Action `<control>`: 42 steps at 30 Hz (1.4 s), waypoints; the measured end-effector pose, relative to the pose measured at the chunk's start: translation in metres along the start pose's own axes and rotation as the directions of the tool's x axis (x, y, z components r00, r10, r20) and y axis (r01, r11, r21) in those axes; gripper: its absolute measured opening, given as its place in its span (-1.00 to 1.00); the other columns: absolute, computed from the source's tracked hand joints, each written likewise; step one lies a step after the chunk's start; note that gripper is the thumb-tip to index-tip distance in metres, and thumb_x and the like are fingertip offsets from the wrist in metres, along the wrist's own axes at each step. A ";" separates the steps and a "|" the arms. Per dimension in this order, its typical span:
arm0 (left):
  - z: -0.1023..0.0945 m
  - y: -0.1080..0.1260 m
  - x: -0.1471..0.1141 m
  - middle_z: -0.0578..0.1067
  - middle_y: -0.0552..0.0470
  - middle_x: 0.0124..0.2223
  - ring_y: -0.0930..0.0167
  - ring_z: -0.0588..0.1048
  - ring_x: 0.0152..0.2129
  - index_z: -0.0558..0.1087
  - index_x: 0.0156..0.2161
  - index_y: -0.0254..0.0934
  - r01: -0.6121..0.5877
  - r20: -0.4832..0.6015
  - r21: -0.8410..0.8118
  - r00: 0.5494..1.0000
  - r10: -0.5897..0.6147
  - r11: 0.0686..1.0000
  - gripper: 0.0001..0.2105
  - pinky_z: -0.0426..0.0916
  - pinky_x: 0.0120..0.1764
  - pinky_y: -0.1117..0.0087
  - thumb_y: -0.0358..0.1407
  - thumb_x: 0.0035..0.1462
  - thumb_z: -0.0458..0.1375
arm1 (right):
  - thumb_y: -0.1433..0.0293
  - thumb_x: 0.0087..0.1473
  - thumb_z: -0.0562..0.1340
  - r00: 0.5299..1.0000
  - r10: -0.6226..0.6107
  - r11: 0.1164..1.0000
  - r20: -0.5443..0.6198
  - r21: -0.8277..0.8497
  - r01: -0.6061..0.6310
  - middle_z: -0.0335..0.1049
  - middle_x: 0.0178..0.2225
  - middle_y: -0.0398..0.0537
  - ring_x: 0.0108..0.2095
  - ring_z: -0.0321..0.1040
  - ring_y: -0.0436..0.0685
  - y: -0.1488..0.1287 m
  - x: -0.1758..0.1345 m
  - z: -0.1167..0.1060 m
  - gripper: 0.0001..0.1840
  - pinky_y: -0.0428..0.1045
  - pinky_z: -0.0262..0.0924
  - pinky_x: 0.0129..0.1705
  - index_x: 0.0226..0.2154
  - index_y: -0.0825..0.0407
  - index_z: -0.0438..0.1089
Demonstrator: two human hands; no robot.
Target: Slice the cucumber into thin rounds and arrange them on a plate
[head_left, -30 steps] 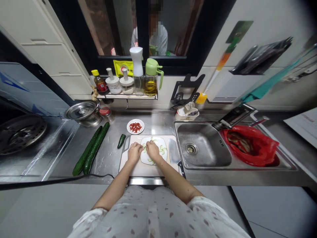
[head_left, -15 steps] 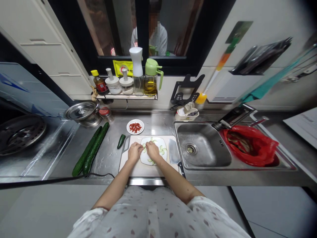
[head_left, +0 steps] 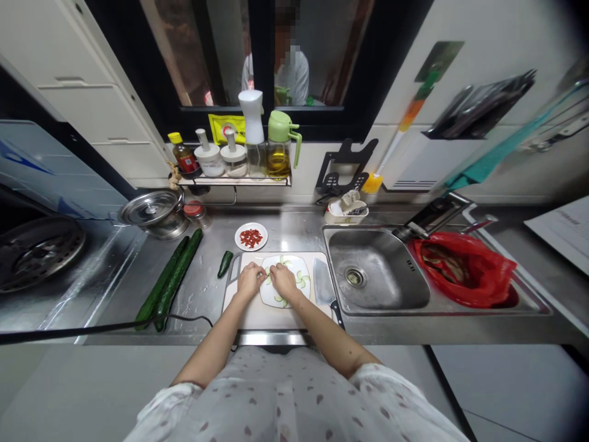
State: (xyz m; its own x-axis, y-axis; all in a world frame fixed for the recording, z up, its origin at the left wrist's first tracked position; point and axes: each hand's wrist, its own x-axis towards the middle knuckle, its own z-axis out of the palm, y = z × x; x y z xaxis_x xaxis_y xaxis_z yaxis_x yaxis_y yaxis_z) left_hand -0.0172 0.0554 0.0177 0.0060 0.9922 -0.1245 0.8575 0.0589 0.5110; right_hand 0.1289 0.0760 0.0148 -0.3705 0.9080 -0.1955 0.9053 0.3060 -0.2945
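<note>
A white, rounded-square plate (head_left: 300,298) lies flat on a pale, rectangular cutting board (head_left: 252,317). Thin, curved, pale-green cucumber slices (head_left: 302,280) lie on it in small clusters near the edges, the plate's middle partly covered from view

The steel counter (head_left: 199,290) bears cucumbers (head_left: 178,277), a cutting board (head_left: 272,318) and a round plate (head_left: 238,237).

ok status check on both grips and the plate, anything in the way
Left grip and right grip at white plate, contents unclear. Pale green slices spread on plate. Knife beside plate, on cutting board, not between grips.
</note>
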 end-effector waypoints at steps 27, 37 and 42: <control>-0.005 0.000 0.001 0.42 0.02 -0.21 0.40 0.40 -0.25 0.52 -0.25 -0.16 0.027 -0.024 -0.045 0.999 -0.029 0.999 -0.84 0.23 -0.23 0.43 -0.22 0.06 0.18 | 0.32 0.23 -0.04 0.997 0.073 0.993 -0.037 0.099 -0.069 0.32 -0.15 -0.04 -0.23 0.26 0.03 0.001 -0.003 -0.012 -0.70 -0.10 -0.01 -0.32 -0.16 -0.03 0.35; -0.005 -0.003 -0.029 0.38 -0.05 -0.17 0.31 0.30 -0.21 0.51 -0.19 -0.15 -0.221 -0.172 0.160 0.954 0.248 0.962 -0.78 0.23 -0.17 0.32 -0.25 0.17 0.03 | 0.35 0.18 -0.02 0.967 0.173 0.940 -0.186 0.325 -0.106 0.35 -0.15 -0.08 -0.24 0.27 0.03 0.018 -0.019 -0.014 -0.71 -0.10 0.03 -0.31 -0.18 -0.03 0.37; -0.002 -0.010 -0.032 0.36 -0.05 -0.15 0.29 0.28 -0.19 0.51 -0.15 -0.11 -0.315 -0.130 0.230 0.928 0.350 0.921 -0.77 0.23 -0.18 0.30 -0.27 0.15 0.04 | 0.36 0.13 0.02 0.937 0.205 0.894 -0.282 0.445 -0.061 0.39 -0.22 -0.10 -0.25 0.29 0.05 0.029 -0.026 -0.017 -0.74 -0.09 0.08 -0.27 -0.24 -0.03 0.39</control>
State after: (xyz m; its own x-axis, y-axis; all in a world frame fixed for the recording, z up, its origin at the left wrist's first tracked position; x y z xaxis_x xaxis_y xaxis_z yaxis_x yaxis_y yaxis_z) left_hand -0.0273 0.0237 0.0183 0.2389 0.9553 0.1742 0.9060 -0.2839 0.3140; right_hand 0.1681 0.0658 0.0272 -0.1033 0.9944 0.0204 0.7394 0.0904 -0.6672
